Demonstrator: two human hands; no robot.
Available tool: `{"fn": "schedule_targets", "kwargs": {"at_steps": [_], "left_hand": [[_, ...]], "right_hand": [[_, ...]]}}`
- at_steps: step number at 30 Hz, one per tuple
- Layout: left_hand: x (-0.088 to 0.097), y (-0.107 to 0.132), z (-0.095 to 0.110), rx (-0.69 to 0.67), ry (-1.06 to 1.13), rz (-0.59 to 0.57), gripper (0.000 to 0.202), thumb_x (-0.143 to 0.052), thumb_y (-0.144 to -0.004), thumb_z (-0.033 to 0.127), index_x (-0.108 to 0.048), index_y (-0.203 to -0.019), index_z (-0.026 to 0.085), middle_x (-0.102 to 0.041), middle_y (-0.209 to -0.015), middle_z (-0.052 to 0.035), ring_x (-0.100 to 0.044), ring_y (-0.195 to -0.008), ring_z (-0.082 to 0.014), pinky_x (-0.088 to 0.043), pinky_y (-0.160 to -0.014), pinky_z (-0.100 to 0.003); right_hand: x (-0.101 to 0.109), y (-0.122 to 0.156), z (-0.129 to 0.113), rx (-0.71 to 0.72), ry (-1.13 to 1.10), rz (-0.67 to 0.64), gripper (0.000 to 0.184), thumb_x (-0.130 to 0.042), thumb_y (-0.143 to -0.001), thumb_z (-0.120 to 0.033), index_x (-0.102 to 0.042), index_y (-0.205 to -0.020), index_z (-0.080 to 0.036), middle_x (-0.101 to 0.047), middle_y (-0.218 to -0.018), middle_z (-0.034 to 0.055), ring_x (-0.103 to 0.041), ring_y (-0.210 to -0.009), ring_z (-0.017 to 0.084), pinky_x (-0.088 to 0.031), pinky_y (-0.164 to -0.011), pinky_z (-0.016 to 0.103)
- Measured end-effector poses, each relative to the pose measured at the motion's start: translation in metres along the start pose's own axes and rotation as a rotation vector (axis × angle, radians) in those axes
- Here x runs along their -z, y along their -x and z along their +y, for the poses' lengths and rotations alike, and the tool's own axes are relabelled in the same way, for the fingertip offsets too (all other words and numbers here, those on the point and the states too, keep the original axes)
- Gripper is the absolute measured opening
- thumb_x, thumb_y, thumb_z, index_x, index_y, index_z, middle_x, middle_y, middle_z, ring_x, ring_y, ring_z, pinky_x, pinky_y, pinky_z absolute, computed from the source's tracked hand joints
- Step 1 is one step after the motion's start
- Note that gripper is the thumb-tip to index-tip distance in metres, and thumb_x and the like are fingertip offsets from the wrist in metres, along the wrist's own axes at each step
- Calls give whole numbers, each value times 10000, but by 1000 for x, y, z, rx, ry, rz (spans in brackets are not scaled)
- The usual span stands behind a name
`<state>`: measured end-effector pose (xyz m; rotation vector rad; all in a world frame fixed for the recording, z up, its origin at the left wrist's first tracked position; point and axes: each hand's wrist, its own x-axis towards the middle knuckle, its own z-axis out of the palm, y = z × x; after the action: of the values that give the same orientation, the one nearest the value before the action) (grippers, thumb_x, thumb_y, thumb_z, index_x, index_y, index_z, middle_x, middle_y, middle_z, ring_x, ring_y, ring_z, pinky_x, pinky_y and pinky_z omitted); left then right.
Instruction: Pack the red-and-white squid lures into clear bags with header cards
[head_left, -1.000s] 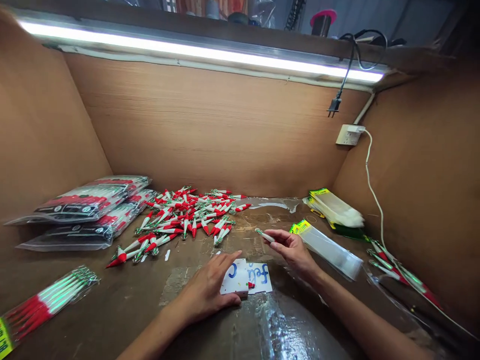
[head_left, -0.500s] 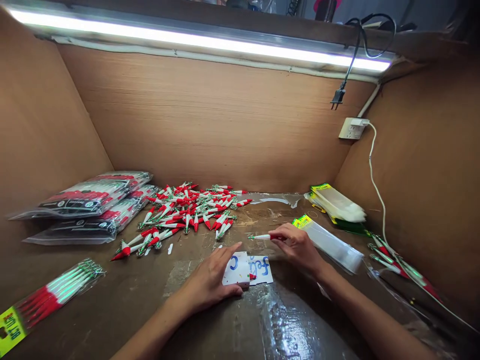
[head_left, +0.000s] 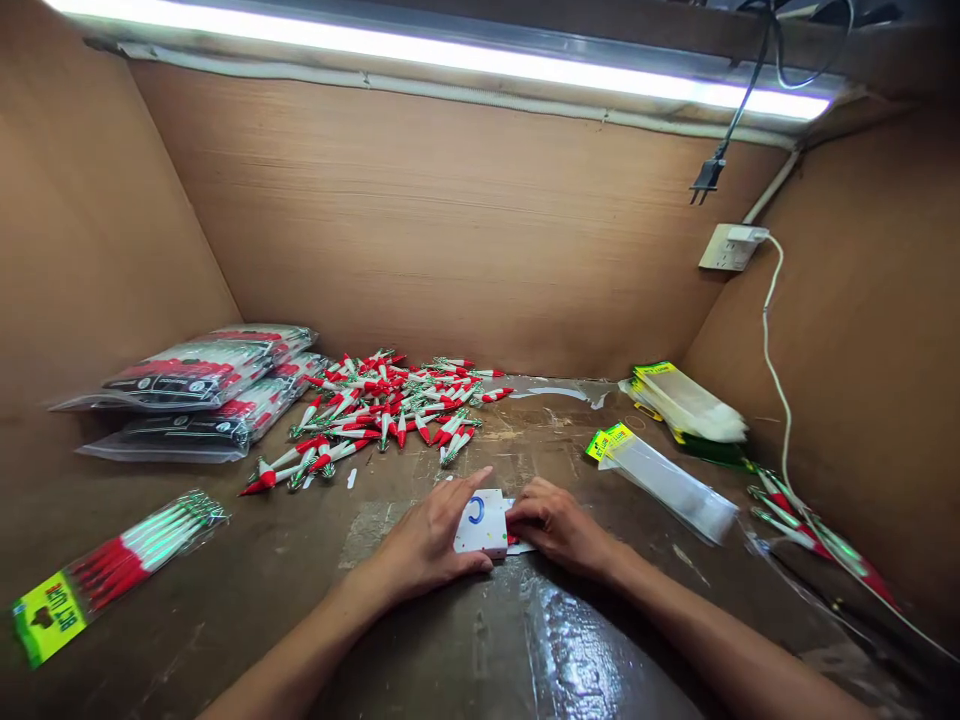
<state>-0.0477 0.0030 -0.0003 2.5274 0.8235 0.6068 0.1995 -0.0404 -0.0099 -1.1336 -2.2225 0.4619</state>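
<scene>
A small white paper box with a blue letter on top lies on the worktable. My left hand is closed around its left side, thumb along the near edge and index finger raised. My right hand is at the box's right end, fingers pinched on a red-and-white squid jig that they mostly hide. A red tip pokes out just below those fingers. Beyond both hands lies a loose pile of red-and-white squid jigs with green hooks.
Filled plastic bags are stacked at the back left. A packed pouch of jigs lies at the left. To the right are clear sleeves with yellow headers, another sleeve stack and a white cable. A black plug hangs above.
My right hand has moved down and left, bringing the squid jig from above the table to the box's right end. My left hand stays on the box. The view has shifted slightly.
</scene>
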Motion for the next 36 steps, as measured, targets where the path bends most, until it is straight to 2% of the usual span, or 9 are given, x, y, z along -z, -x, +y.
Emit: {"fn": "schedule_targets", "kwargs": {"at_steps": [6,9,13,16,19,23,27,32,36], "left_hand": [[1,2,1,-12,3,2,1069,-844,-689,459,-223,-1550,329,-536,-1395,-99,-532,-1228,-309,-427,-1044,-457],[1,4,1,2,-13,-21,1102,-834,-681,521,-194,-1558,335,-504,-1423,-116,-503,-1262,-334,-415,-1055,-490],[1,5,1,19,-60,-43,1132,-839,-655,553,-193,-1558,332,-444,-1472,-124,-443,-1318,-358,-392,-1081,-516],[2,6,3,18,-84,-44,1121,-837,-654,554,-209,-1553,321,-440,-1472,-120,-439,-1314,-358,-387,-1087,-518],[4,6,5,16,-82,-54,1118,-828,-653,579,-215,-1550,318,-473,-1437,-115,-454,-1293,-354,-391,-1083,-520],[8,5,8,27,-83,-57,1131,-849,-628,555,-232,-1545,316,-488,-1415,-117,-471,-1266,-358,-400,-1072,-526],[9,6,9,16,-69,-55,1150,-864,-615,531,-223,-1546,317,-500,-1399,-106,-480,-1249,-348,-403,-1070,-511],[7,8,9,38,-54,-77,1170,-867,-606,532,-207,-1551,331,-469,-1433,-112,-457,-1287,-360,-399,-1075,-510],[5,8,6,47,-36,-87,1160,-856,-610,560,-213,-1550,344,-468,-1454,-107,-443,-1318,-358,-381,-1095,-514]], "right_hand": [[14,3,4,62,-30,-59,162,-624,-940,-225,-741,-1049,-253,-697,-995,46,-597,-957,195,-451,-850,310],[29,-9,16,20,-37,2,192,-589,-950,-205,-717,-1092,-229,-694,-1025,54,-623,-940,181,-474,-837,296],[31,-56,31,34,189,89,163,-584,-937,-178,-718,-1024,-211,-690,-970,53,-622,-897,183,-468,-804,292],[15,-100,34,175,399,33,194,-594,-911,-148,-702,-1056,-219,-676,-1038,69,-587,-969,212,-444,-820,309],[-6,-133,35,230,462,23,149,-576,-910,-142,-697,-984,-187,-671,-1032,105,-554,-982,242,-421,-833,344],[-20,-147,41,220,385,52,127,-566,-906,-154,-682,-860,-176,-678,-954,112,-550,-954,243,-402,-863,365],[-11,-151,48,135,230,140,92,-579,-880,-214,-659,-909,-179,-676,-997,110,-553,-974,240,-406,-884,366],[14,-159,57,-51,-57,185,182,-494,-897,-301,-621,-885,-173,-677,-809,37,-590,-715,155,-454,-661,260],[35,-150,63,-210,-236,191,239,-497,-851,-363,-602,-785,-158,-603,-608,-8,-503,-510,115,-383,-492,219]]}}
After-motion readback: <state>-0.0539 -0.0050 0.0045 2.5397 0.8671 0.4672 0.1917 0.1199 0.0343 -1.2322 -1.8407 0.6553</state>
